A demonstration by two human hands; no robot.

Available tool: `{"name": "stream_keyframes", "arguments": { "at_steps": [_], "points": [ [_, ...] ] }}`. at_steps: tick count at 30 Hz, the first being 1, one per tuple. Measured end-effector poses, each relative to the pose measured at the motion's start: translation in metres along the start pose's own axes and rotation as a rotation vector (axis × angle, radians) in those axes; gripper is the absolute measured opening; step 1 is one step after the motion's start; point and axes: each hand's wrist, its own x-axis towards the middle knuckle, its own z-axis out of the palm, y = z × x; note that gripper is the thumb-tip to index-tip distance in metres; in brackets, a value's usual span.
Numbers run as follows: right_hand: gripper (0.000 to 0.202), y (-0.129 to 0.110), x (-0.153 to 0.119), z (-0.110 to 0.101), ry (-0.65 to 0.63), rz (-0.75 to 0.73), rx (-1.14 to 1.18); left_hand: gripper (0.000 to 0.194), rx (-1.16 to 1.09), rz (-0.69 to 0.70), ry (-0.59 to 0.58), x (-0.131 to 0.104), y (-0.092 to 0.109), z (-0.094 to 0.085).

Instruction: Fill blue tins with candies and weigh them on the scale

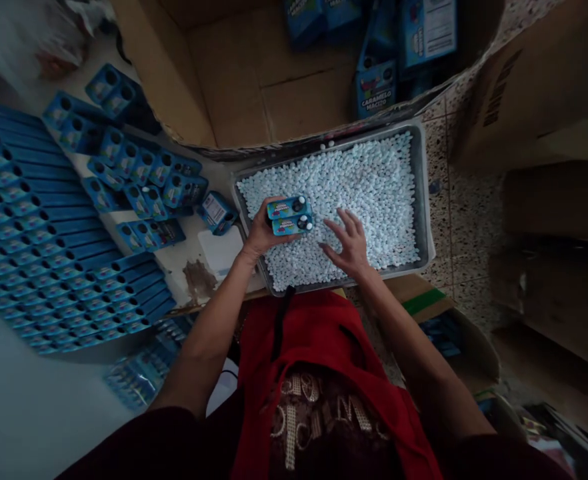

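In my left hand (260,233) are two small blue candy boxes (283,208), side by side with their ends facing up. Each end has a round dark hole with white candy showing at it. Below them lies a metal tray (428,220) filled with small pale candies (359,167). My right hand (350,245) hovers over the candies, to the right of the boxes, its fingers spread and apart from them. I see nothing held in it.
Stacked blue boxes (59,233) cover the left side, with loose ones (144,163) nearer the tray. A large cardboard box (234,73) holding blue packs stands behind the tray. More cardboard boxes (539,93) are at the right. A white card (221,250) lies beside the tray.
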Motion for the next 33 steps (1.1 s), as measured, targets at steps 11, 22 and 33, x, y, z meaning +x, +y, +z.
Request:
{"name": "stream_keyframes", "arguments": {
  "at_steps": [11, 22, 33],
  "points": [
    [0.042, 0.013, 0.116, 0.031, 0.326, 0.373, 0.522, 0.088, 0.140, -0.011, 0.045, -0.029, 0.019, -0.030],
    [0.068, -0.103, 0.096, 0.007, 0.490, 0.462, 0.844, 0.070, 0.650, -0.086, -0.091, -0.007, 0.074, 0.007],
    [0.063, -0.022, 0.059, -0.015, 0.188, 0.363, 0.331, 0.108, -0.193, -0.227, 0.019, -0.027, 0.029, -0.018]
  ]
}}
